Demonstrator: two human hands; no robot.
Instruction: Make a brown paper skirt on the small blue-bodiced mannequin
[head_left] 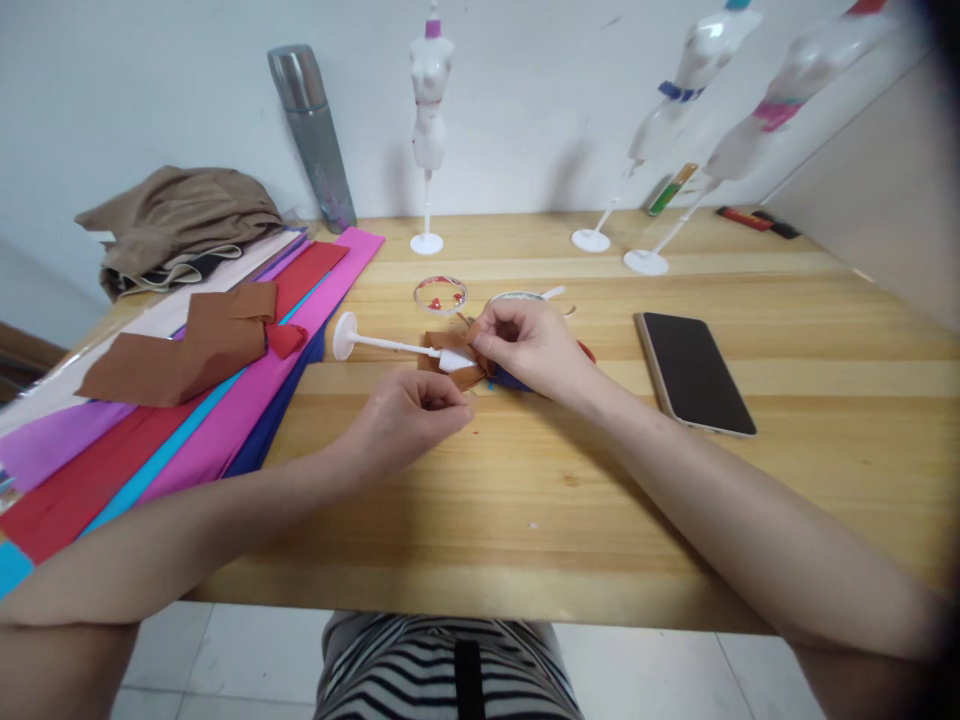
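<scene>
A small white mannequin (457, 361) lies on its side at the middle of the table, its round base (345, 336) to the left. Brown paper-like material (442, 345) is around its body. My right hand (525, 345) is over the upper end, thumb and fingertips pinched at the brown material. Just in front of the mannequin, my left hand (409, 415) is closed with thumb and fingertips together; whatever it may hold is too small to make out. Dark blue material (514, 382) shows partly beneath my right hand.
Colored sheets (262, 400) and brown cloth (187, 215) lie at left. A bottle (315, 140), one upright mannequin (429, 110) and two more at right stand behind. A clear tape roll (441, 294) lies centrally, a phone (697, 372) right.
</scene>
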